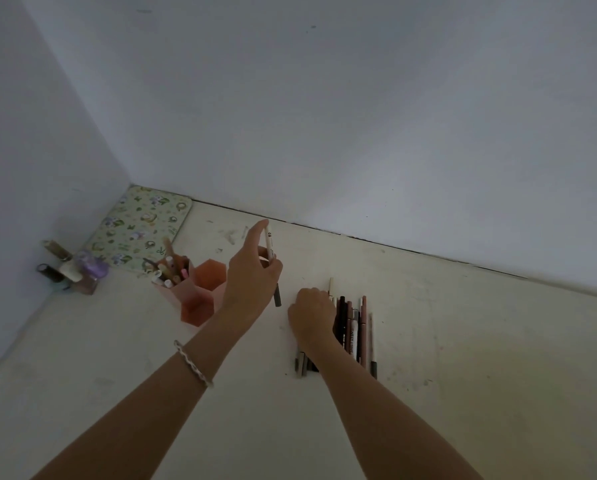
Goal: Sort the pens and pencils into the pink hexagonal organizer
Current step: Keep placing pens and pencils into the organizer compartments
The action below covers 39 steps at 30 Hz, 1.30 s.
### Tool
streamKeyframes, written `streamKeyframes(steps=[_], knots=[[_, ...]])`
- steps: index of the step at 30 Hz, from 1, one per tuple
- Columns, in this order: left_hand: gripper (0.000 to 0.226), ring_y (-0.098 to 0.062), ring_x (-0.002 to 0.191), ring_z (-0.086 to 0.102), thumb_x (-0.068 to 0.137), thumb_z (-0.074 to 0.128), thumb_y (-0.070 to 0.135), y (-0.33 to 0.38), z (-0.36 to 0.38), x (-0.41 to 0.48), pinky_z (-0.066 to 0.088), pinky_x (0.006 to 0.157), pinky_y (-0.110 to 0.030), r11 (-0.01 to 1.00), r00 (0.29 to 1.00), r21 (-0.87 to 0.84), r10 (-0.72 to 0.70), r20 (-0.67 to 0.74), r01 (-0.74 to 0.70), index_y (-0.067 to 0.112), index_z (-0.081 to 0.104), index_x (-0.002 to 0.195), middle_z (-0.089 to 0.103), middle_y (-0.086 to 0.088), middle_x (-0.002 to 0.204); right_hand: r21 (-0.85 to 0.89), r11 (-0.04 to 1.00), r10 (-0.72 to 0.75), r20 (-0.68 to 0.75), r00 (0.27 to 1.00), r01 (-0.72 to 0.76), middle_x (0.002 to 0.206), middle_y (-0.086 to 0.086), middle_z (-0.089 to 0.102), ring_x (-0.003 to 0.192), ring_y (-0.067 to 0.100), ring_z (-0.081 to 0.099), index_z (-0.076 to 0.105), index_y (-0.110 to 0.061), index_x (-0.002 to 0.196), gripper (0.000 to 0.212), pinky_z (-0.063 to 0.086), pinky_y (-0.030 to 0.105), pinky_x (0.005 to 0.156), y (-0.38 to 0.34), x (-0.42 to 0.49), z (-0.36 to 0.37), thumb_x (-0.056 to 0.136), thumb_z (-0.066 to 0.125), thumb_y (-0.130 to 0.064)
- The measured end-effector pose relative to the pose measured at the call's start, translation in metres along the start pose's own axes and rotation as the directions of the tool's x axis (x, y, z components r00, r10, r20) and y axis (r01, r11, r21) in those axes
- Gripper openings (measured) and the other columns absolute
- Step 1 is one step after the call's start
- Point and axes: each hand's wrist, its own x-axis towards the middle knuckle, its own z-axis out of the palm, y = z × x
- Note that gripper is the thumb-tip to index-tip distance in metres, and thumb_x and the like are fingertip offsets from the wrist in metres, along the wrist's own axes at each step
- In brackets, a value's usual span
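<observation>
The pink hexagonal organizer (200, 292) stands on the white table, left of centre. Its left cell holds several pens and pencils (167, 268); the other visible cells look empty. My left hand (252, 271) is raised just right of the organizer, shut on a white pencil with a dark end (272, 258), held nearly upright. My right hand (312, 315) rests palm down on the left side of a row of several pens and pencils (354, 329) lying side by side on the table. Its fingers cover some of them; whether it grips one is hidden.
A floral-patterned flat case (141, 228) lies in the far corner by the walls. Small bottles, one with a purple top (82, 268), stand at the left wall. White walls close off the table's back and left.
</observation>
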Motion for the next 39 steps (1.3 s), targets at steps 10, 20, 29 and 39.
streamKeyframes(steps=[10,20,29,39], knots=[[0.034,0.006,0.067,0.063,0.096,0.054,0.021,-0.010,-0.116,0.027,0.047,0.061,-0.005,0.975,0.845,0.068,0.216,-0.490,-0.210,0.029,0.046,0.128,0.060,0.014,0.080,0.803,0.563,0.112,-0.307,0.945,0.194,0.068,0.004,0.061,0.054,0.012,0.051,0.052,-0.015,0.094,0.003,0.044,0.022,0.050,-0.031,0.021,-0.084,0.093,0.053,-0.013],[0.006,-0.032,0.106,0.058,0.081,0.072,0.011,-0.061,-0.133,0.009,0.047,0.090,-0.043,0.800,0.848,0.572,0.423,-0.320,-0.183,0.010,0.073,0.087,0.064,-0.012,0.107,0.763,0.385,0.028,-0.571,0.820,0.519,0.075,0.002,0.067,0.049,0.004,0.048,0.039,-0.023,0.119,0.026,0.038,0.016,0.047,-0.104,0.006,-0.099,0.098,0.044,-0.009],[0.024,-0.019,0.104,0.055,0.092,0.046,0.007,-0.037,-0.172,0.022,0.043,0.091,-0.026,0.942,0.807,0.298,0.295,-0.511,-0.156,0.011,0.065,0.108,0.062,-0.004,0.109,0.642,0.541,-0.259,-0.486,0.834,0.543,0.080,-0.004,0.068,0.064,0.011,0.061,0.037,-0.036,0.111,0.024,0.052,0.028,0.059,-0.153,-0.010,-0.060,0.099,0.046,-0.016],[0.024,-0.005,0.077,0.056,0.086,0.054,0.004,-0.001,-0.075,0.002,0.047,0.068,-0.014,0.956,0.942,0.179,0.266,-0.207,-0.231,0.018,0.060,0.106,0.059,0.006,0.096,0.507,0.706,-0.130,-0.594,0.794,0.495,0.105,0.000,0.065,0.096,0.014,0.060,0.059,-0.011,0.113,0.027,0.051,0.030,0.083,-0.091,-0.008,-0.071,0.090,0.048,0.000]])
